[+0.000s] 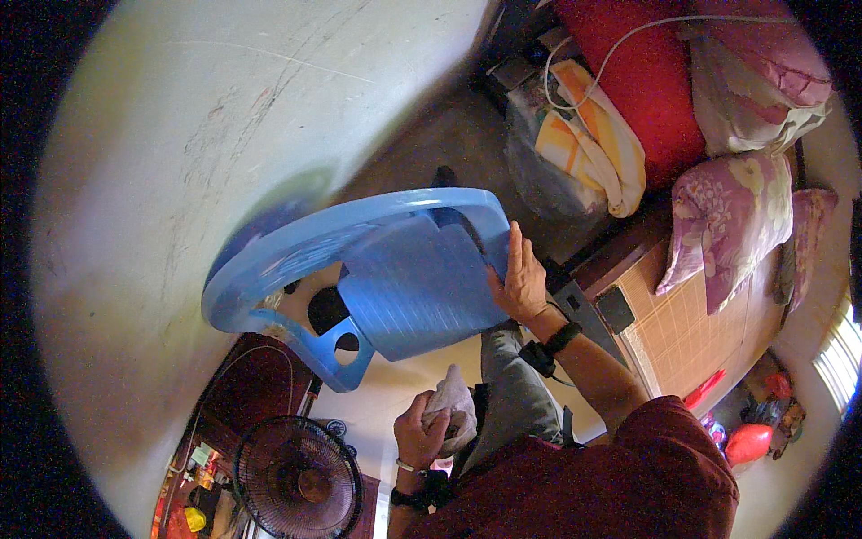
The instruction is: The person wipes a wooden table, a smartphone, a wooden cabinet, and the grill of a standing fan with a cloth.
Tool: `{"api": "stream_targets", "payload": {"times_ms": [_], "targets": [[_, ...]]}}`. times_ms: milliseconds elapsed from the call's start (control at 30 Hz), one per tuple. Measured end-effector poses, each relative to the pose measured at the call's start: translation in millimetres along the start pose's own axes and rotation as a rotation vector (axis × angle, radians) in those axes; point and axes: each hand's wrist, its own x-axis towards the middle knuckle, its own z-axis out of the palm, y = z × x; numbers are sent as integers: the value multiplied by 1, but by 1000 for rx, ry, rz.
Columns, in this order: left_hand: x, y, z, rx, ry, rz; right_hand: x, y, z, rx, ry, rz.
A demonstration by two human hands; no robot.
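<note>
A blue plastic chair (417, 287) with a ribbed surface and a curved rim is tipped close to the pale wall. My right hand (523, 286) holds its right edge, with the thumb toward the inner side and the fingers stretched along the outside. In my left hand (420, 433), below the chair, is a bunched whitish cloth (458, 409); the fingers are closed round it, and the cloth is apart from the chair. Dark bands with small devices sit on both wrists.
The wall (224, 117) rises on the left. A black standing fan (310, 481) is at the lower left, near a dark red cabinet (256, 382). To the right is a bed with a tan mat (709, 305) and patterned pillows (732, 220). A bag with folded cloth (584, 135) lies beyond.
</note>
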Motion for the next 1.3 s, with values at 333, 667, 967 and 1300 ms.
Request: {"api": "stream_targets", "payload": {"times_ms": [333, 667, 967, 1300], "targets": [[7, 1, -3, -9, 36, 13, 4, 3, -3, -23, -32, 35], [2, -10, 8, -43, 79, 51, 3, 15, 3, -48, 26, 3], [-22, -21, 56, -99, 202, 65, 1, 76, 10, -266, 134, -135], [-60, -51, 171, -234, 315, -51, 55, 166, -54, -603, 22, -245]]}}
